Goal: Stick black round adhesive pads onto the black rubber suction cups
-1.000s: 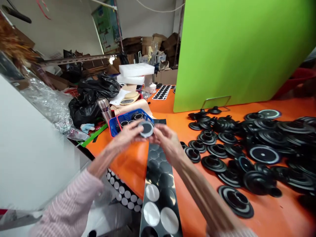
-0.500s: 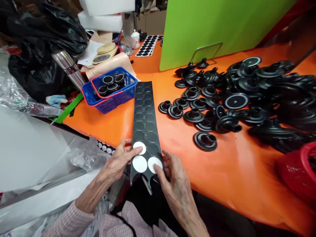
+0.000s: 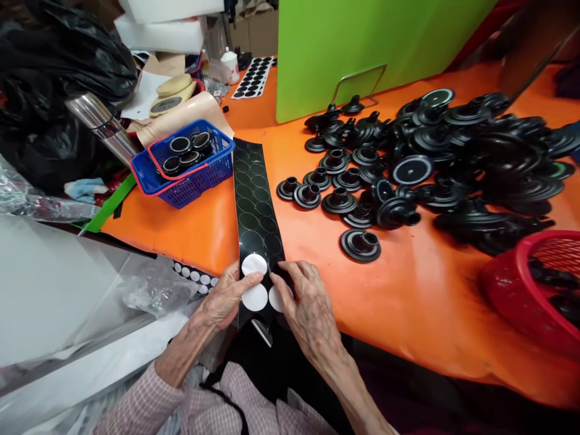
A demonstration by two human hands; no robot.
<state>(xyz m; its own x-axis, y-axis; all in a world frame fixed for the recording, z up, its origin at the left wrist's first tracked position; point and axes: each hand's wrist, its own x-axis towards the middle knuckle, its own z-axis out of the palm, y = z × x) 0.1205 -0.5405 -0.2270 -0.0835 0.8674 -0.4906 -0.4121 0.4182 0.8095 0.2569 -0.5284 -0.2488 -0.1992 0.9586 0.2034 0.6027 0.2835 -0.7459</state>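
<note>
A long black sheet of die-cut round stickers [image 3: 252, 187] runs from the table edge towards me. Its near end shows white discs: an upper one [image 3: 254, 264], a lower left one [image 3: 254, 297] and one at right [image 3: 275, 298], partly covered by my right hand. My left hand [image 3: 225, 295] grips the sheet's left edge, thumb on top between the two left discs. Over the right edge, my right hand [image 3: 312, 305] has thumb and forefinger closed in at a black circle above the right disc. A loose curled strip [image 3: 261, 333] hangs from the near end.
Left of the sheet stands a blue basket [image 3: 194, 188] holding black round parts. Many black flanged rubber-like parts [image 3: 360, 244] are heaped on the orange table [image 3: 385, 302] at right. A red basket [image 3: 507, 302] sits at the right edge, and a green board [image 3: 362, 54] stands behind.
My right thumb has moved up off the right white disc to the black circle above it. My left thumb has slid down, uncovering the upper disc. The view has swung right.
</note>
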